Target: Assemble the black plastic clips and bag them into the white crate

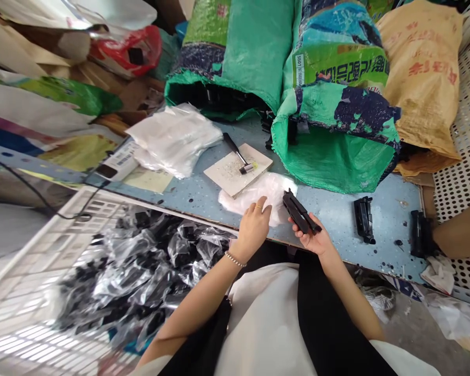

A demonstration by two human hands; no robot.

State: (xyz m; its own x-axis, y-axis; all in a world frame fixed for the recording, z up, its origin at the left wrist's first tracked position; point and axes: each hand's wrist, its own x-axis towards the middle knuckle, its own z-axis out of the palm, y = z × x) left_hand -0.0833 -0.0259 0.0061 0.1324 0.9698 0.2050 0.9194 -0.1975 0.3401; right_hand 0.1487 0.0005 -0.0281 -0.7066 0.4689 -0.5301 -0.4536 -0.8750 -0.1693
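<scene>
My right hand [314, 237] is closed around a black plastic part [297, 210], long and slotted, tilted up over the table's front edge. My left hand [255, 224], with a ring and a beaded bracelet, rests at the near side of a stack of clear plastic bags [272, 190]; its fingers are bent and slightly apart, and I see nothing gripped in them. Just behind the bags lies a pale board [227, 169] with a small black-handled hammer [237, 151] on it. Another black part [363, 219] stands on the table to the right of my right hand.
Two green woven sacks [254, 47] [337, 156] lie open-mouthed at the back. More white bags [176, 136] are piled at left. A white crate [35, 245] holds several bagged black parts [141, 266]. A third black part [418, 234] is beside the perforated panel [460, 183].
</scene>
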